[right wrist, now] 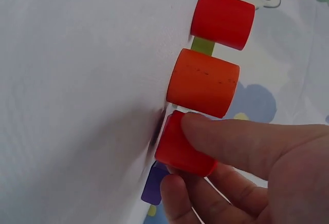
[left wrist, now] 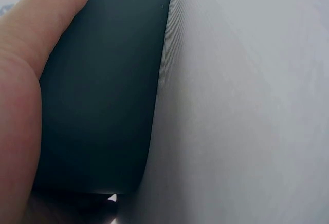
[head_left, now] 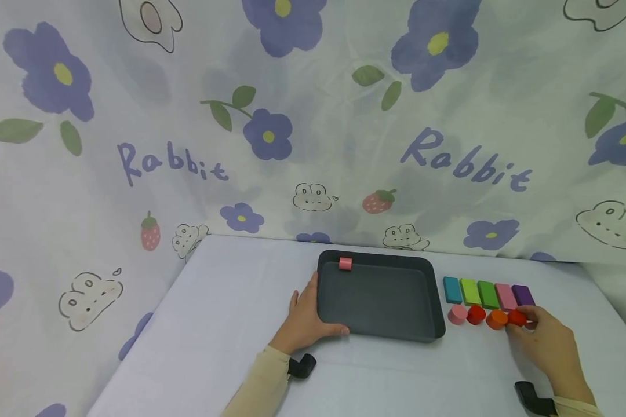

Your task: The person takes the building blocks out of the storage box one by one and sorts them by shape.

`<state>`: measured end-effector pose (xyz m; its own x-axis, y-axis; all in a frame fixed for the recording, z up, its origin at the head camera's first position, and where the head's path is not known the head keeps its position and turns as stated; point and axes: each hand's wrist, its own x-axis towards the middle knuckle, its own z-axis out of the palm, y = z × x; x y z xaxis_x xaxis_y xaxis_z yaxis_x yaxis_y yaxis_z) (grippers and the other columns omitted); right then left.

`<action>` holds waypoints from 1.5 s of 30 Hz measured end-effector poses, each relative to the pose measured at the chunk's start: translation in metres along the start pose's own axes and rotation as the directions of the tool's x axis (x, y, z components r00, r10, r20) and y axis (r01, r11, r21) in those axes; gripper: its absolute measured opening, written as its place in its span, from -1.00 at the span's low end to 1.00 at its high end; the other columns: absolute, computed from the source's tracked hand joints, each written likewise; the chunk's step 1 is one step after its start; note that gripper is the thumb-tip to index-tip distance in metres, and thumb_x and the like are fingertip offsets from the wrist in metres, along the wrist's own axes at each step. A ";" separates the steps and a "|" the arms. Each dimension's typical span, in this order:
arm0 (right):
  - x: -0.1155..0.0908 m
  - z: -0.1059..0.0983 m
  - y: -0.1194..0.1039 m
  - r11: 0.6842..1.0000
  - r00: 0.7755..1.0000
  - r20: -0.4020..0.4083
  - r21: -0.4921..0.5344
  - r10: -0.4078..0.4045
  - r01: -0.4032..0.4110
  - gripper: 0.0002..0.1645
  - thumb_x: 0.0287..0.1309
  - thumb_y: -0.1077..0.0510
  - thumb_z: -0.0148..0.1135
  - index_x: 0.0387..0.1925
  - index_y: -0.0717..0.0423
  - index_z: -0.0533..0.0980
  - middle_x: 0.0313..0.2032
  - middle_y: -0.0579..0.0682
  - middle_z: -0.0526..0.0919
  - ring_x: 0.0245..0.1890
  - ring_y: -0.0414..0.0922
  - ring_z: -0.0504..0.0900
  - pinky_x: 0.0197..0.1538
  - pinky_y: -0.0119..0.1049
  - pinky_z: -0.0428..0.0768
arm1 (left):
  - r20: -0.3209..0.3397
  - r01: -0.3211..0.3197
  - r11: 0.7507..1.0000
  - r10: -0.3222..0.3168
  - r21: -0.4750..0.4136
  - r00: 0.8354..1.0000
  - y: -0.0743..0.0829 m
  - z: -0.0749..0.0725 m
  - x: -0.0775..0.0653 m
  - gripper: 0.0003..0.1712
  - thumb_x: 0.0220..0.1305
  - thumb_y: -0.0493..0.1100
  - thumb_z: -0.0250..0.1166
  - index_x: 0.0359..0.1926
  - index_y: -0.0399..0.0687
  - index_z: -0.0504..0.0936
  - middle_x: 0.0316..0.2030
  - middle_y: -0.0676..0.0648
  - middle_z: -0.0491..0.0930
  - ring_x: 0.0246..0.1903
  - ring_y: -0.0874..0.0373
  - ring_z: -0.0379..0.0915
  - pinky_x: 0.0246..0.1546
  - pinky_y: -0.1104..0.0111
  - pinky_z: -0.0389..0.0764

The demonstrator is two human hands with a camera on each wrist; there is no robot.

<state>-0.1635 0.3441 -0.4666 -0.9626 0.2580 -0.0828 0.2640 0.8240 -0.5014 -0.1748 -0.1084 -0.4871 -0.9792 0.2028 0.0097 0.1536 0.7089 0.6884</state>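
Near the middle of the table lies a dark grey rectangular tray with a small pink cylinder block in its back left corner. My left hand rests against the tray's front left corner, fingers along the left side and thumb along the front wall. To the right of the tray, my right hand pinches a red cylinder block between thumb and fingers. Beside that block, an orange cylinder block, another red cylinder block and a pink cylinder block form a row.
Behind the cylinders stands a row of flat rectangular blocks: blue, yellow-green, green, pink and purple. A patterned cloth hangs behind the white table.
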 end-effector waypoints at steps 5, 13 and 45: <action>0.004 0.000 0.003 1.000 1.000 0.014 0.000 -0.009 0.009 -0.37 0.18 0.21 0.34 0.16 0.53 0.35 -0.01 0.55 0.49 -0.10 0.37 0.49 -0.15 0.19 0.59 | 0.004 0.012 1.000 -0.012 0.001 1.000 0.002 0.000 0.001 0.63 -0.19 0.40 0.59 0.60 -0.17 -0.27 0.58 -0.13 -0.06 0.52 -0.03 -0.04 0.49 -0.09 -0.36; 0.007 0.001 0.006 1.000 0.999 0.032 0.019 0.013 -0.013 -0.35 0.18 0.20 0.35 0.18 0.51 0.35 0.01 0.54 0.47 -0.09 0.37 0.48 -0.16 0.16 0.62 | -0.001 0.002 1.000 -0.002 -0.002 1.000 0.002 0.000 0.001 0.63 -0.18 0.39 0.59 0.60 -0.21 -0.26 0.58 -0.16 -0.07 0.52 -0.04 -0.05 0.48 -0.10 -0.36; -0.016 -0.022 -0.029 0.997 0.996 -0.050 -0.021 -0.075 0.074 -0.31 0.14 0.19 0.43 0.19 0.49 0.36 0.00 0.53 0.50 -0.06 0.40 0.45 -0.15 0.24 0.59 | 0.001 -0.006 1.000 0.006 -0.003 1.000 0.000 0.001 0.001 0.63 -0.19 0.39 0.59 0.60 -0.19 -0.26 0.58 -0.13 -0.08 0.53 -0.01 -0.06 0.48 -0.09 -0.36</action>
<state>-0.1540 0.3272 -0.4315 -0.9753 0.2209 -0.0016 0.1936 0.8511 -0.4881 -0.1752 -0.1075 -0.4878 -0.9781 0.2078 0.0130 0.1591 0.7057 0.6905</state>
